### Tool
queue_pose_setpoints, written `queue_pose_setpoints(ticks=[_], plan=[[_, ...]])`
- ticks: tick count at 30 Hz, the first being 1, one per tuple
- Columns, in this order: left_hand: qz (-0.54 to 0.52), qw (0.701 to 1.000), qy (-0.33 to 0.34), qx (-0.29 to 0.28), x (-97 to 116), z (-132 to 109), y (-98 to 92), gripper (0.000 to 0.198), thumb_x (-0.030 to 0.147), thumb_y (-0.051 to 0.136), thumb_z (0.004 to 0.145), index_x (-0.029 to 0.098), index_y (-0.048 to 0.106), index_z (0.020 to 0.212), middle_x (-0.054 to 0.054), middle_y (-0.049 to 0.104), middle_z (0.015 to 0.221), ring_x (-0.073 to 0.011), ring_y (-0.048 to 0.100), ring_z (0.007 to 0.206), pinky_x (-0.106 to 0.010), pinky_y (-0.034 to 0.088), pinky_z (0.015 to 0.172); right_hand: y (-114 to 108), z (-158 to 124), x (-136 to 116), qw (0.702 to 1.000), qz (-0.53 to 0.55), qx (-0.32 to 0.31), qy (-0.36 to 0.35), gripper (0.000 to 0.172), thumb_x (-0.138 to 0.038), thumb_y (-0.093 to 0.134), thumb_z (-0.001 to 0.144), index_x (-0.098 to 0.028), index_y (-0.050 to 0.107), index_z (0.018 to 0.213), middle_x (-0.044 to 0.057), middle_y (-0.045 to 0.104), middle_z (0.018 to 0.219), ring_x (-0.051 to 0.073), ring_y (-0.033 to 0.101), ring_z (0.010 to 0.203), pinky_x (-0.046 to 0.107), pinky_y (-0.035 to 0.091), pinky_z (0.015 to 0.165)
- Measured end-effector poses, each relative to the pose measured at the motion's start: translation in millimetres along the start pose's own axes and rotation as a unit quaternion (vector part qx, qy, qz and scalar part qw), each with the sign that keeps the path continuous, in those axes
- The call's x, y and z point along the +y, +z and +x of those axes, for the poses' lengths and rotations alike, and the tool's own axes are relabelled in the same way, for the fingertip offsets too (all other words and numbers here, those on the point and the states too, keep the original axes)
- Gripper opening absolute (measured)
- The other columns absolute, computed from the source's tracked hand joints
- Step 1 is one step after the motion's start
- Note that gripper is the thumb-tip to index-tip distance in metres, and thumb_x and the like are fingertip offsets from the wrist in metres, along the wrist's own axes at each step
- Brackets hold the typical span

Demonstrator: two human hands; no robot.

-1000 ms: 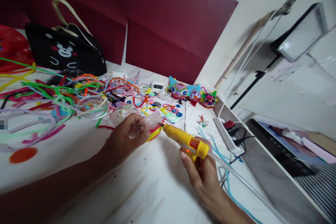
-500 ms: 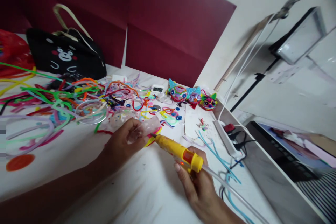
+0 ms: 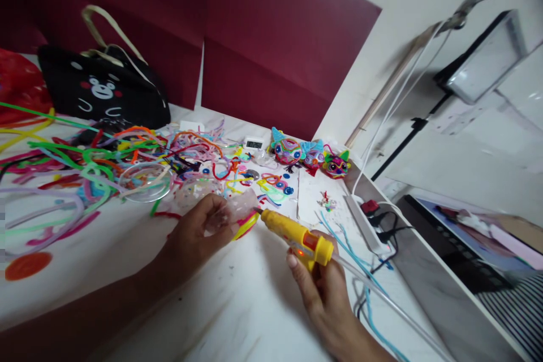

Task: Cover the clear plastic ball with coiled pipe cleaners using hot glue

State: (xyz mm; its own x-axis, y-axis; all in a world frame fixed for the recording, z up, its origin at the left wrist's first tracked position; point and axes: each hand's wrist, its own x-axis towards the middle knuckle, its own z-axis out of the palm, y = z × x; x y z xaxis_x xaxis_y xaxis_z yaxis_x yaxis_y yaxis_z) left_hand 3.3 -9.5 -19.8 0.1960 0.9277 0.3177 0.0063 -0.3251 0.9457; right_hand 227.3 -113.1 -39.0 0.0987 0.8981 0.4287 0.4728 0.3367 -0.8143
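My left hand (image 3: pixel 203 223) is closed round a translucent, whitish plastic piece (image 3: pixel 240 206), with yellow and pink strips (image 3: pixel 246 227) at its lower edge. What exactly the piece is, I cannot tell. My right hand (image 3: pixel 322 283) grips a yellow hot glue gun (image 3: pixel 292 232) whose small light glows orange-red. A long clear glue stick (image 3: pixel 373 280) runs out of the gun's back end. The dark nozzle (image 3: pixel 258 210) points left, close to the edge of the plastic piece.
Tangled pipe cleaners (image 3: pixel 102 164) cover the left side, around a clear round dish (image 3: pixel 146 181). Finished colourful animal heads (image 3: pixel 288 150) stand at the back near a small digital clock (image 3: pixel 254 144). A power strip (image 3: pixel 369 226) and blue pipe cleaners (image 3: pixel 352 249) lie at right. A black bag (image 3: pixel 102 87) stands back left.
The glue gun has shifted slightly right and up, its nozzle drawing away from the yellow and pink strips. My left hand stays nearly where it was with the plastic piece.
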Motion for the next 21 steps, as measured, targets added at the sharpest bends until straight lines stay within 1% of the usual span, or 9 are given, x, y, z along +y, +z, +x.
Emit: queue_pose_setpoints(ticks=[4,7,9,13,18,21], plan=[[0.003,1.0,-0.006,-0.006,0.2,-1.1,-1.0,0.02,0.031,0.072,0.076,0.026,0.053,0.078,0.002,0.051,0.072,-0.0169,0.051,0.068,-0.03,0.043,0.062,0.9,0.7,-1.1,1.0,-0.002,0.008,-0.005,0.024,-0.026,0.055,0.1,-0.028,0.051,0.124,0.005,0.06,0.113,0.02,0.062,0.104,0.034,0.051,0.094],[0.005,1.0,-0.011,-0.01,-0.3,-1.2,-0.9,0.02,0.031,0.071,0.077,0.025,0.052,0.078,0.003,0.05,0.072,-0.0164,0.05,0.068,-0.03,0.042,0.062,1.9,-0.7,-2.0,1.0,-0.007,0.008,-0.013,0.024,-0.025,0.055,0.1,-0.03,0.051,0.124,0.003,0.059,0.114,0.019,0.061,0.106,0.033,0.05,0.095],[0.008,1.0,-0.008,-0.007,-0.6,-0.7,0.0,0.02,0.031,0.071,0.076,0.025,0.052,0.078,0.003,0.051,0.072,-0.0159,0.05,0.067,-0.029,0.041,0.062,2.3,-2.0,-2.8,1.0,-0.007,0.007,-0.02,0.026,-0.024,0.056,0.1,-0.03,0.05,0.125,0.003,0.059,0.114,0.018,0.061,0.104,0.031,0.05,0.095],[0.019,1.0,-0.021,0.0,0.3,-0.1,2.0,0.021,0.028,0.071,0.075,0.024,0.051,0.077,0.005,0.05,0.07,-0.0145,0.048,0.065,-0.028,0.04,0.06,1.6,-5.3,-5.4,0.999,-0.013,-0.003,-0.032,0.027,-0.023,0.055,0.1,-0.03,0.05,0.126,0.002,0.058,0.112,0.015,0.062,0.097,0.026,0.052,0.087],[-0.006,1.0,-0.03,0.005,3.7,-0.8,3.4,0.022,0.028,0.072,0.072,0.023,0.051,0.077,0.005,0.052,0.072,-0.0144,0.052,0.068,-0.027,0.041,0.063,0.8,-9.1,-8.0,1.0,-0.017,-0.023,-0.003,0.028,-0.026,0.054,0.1,-0.028,0.048,0.127,0.005,0.06,0.115,0.019,0.063,0.102,0.03,0.053,0.087],[-0.003,1.0,-0.027,0.013,4.5,-1.1,3.7,0.022,0.028,0.072,0.072,0.023,0.052,0.078,0.005,0.054,0.072,-0.0145,0.052,0.068,-0.027,0.041,0.063,2.0,-7.4,-8.7,1.0,-0.007,-0.011,-0.01,0.025,-0.025,0.054,0.1,-0.027,0.051,0.125,0.006,0.059,0.116,0.019,0.063,0.101,0.031,0.053,0.088]])
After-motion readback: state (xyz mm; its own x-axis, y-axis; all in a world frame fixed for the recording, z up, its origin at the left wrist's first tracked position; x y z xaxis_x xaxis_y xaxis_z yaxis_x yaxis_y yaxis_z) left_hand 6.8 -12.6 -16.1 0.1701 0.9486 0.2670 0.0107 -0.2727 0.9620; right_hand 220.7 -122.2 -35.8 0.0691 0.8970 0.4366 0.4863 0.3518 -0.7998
